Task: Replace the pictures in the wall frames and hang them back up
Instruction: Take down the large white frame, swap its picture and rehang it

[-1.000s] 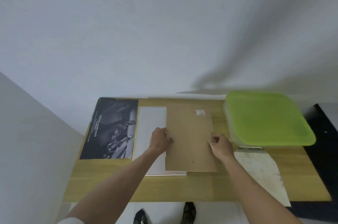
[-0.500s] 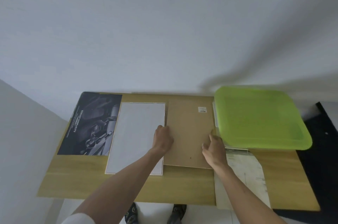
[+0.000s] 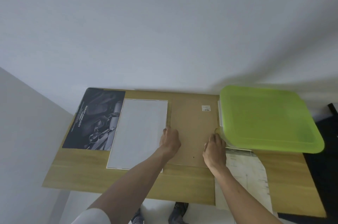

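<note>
A brown backing board (image 3: 193, 123) with a small barcode sticker lies flat on the wooden table (image 3: 182, 185). My left hand (image 3: 170, 138) grips its left edge and my right hand (image 3: 214, 148) grips its right edge. To the left of the board lies a white picture frame (image 3: 139, 132), face down or blank, with a thin white rim. Further left lies a dark poster (image 3: 97, 119) with a car interior and white lettering.
A lime green plastic lid on a clear bin (image 3: 268, 119) stands at the table's right, touching the board's right edge. A printed white sheet (image 3: 245, 172) hangs over the front edge under my right arm. Bare white wall behind; my feet show below.
The backing board has moved right, off the white frame, until it lies beside the frame and against the green-lidded bin. Both hands stayed on its edges.
</note>
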Motion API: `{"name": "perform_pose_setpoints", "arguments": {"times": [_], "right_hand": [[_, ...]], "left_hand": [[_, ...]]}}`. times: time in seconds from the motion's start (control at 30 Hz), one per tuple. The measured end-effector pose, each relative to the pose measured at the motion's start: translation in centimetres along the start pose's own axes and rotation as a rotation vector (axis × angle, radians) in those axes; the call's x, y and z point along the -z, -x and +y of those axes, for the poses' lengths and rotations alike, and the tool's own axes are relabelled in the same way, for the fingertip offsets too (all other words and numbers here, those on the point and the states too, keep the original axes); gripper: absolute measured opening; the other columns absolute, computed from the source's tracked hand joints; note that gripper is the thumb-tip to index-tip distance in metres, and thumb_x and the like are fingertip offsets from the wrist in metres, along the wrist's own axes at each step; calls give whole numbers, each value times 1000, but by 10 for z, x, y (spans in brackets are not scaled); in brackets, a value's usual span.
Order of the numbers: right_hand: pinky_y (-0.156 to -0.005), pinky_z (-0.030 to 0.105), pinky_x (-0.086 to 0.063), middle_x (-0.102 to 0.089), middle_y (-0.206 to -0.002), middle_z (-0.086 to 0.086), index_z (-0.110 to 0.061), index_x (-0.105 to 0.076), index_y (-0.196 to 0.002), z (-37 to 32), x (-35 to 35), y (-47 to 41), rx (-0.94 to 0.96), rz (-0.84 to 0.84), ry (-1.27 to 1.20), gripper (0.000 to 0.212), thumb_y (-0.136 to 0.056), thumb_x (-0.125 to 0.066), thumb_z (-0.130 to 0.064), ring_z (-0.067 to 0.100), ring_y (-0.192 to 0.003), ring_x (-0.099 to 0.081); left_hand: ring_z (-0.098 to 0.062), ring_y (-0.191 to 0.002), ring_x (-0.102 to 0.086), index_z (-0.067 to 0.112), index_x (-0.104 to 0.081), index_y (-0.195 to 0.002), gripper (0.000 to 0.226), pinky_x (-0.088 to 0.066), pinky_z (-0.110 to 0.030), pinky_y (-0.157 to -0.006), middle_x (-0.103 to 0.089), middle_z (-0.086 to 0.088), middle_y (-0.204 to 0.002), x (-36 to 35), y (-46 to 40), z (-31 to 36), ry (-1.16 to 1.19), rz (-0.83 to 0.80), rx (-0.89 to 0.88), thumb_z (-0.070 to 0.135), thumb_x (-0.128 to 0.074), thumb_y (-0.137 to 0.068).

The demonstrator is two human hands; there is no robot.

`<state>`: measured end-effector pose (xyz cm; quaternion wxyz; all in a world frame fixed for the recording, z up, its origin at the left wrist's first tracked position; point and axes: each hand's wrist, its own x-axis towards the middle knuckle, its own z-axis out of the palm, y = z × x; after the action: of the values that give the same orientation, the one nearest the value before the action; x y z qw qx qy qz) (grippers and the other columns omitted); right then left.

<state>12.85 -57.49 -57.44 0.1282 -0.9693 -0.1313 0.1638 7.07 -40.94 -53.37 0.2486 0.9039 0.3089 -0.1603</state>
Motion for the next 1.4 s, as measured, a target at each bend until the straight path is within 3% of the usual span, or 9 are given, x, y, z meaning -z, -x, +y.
{"name": "perform_pose_setpoints", "arguments": {"times": [0.13,0.3,0.43,0.57,0.77,1.03,1.2,1.33,1.4], "right_hand": [[-107,36,-41,-45,-141,11,-3,-45,-139,-8,5,3,22,21,78,44,-97,-53,-18,29,-132,-38],[-104,39,-44,-49,-139,16,-5,-48,-139,-42,10,12,193,77,24,45,-98,-53,-25,33,-129,-43],[-109,37,-40,-41,-147,13,-10,-40,-146,-87,4,23,283,-8,-63,50,-101,-48,-31,30,-136,-37],[-110,37,-38,-38,-146,11,-14,-32,-149,-131,-11,38,318,-93,-25,54,-102,-44,-37,29,-134,-36],[-109,38,-37,-32,-150,14,-7,-24,-151,-168,-42,55,197,-141,135,63,-102,-35,-45,31,-134,-35],[-122,42,-15,4,-163,15,-9,-12,-157,-193,-52,64,-13,-255,-12,71,-102,-32,-49,34,-151,-2],[-120,40,-22,-10,-162,14,-20,-34,-151,-200,-50,68,19,-184,-69,57,-101,-38,-48,34,-148,-13],[-101,40,-42,-59,-125,12,-12,-60,-109,-204,-51,68,29,6,-298,26,-95,-52,-33,34,-125,-49],[-97,36,-46,-64,-121,5,-13,-60,-120,-207,-46,70,-70,27,-513,31,-93,-58,-28,28,-119,-57]], "left_hand": [[-34,-87,-59,-1,-54,-82,8,-55,-43,-75,-51,-16,-114,0,1,-9,-6,43,-80,-4,-49,-86],[-28,-120,-52,7,-55,-130,38,-52,-40,-87,-46,-9,-138,20,6,-48,13,178,-164,11,-54,-92],[-27,-135,-39,12,-43,-141,51,-46,-38,-101,-37,-9,-151,45,10,-103,-50,230,-146,27,-59,-95],[-30,-148,-17,10,-24,-151,73,-24,-41,-118,-17,-12,-161,60,16,-162,-87,141,-108,41,-58,-94],[-30,-149,16,0,8,-153,114,3,-39,-122,18,-17,-160,59,25,-221,-213,-47,-128,66,-54,-85],[-28,-148,18,-2,11,-152,118,6,-35,-120,19,-17,-160,54,26,-231,-148,-80,-162,61,-61,-83],[-26,-148,20,1,11,-152,117,7,-35,-121,20,-14,-160,49,28,-235,-78,-48,-160,58,-64,-83],[-25,-148,19,2,11,-153,117,7,-37,-122,18,-13,-161,48,29,-236,-43,-30,-162,57,-65,-82],[-25,-148,20,2,11,-152,117,7,-37,-122,19,-13,-161,48,29,-236,-31,-28,-165,57,-65,-82]]}}
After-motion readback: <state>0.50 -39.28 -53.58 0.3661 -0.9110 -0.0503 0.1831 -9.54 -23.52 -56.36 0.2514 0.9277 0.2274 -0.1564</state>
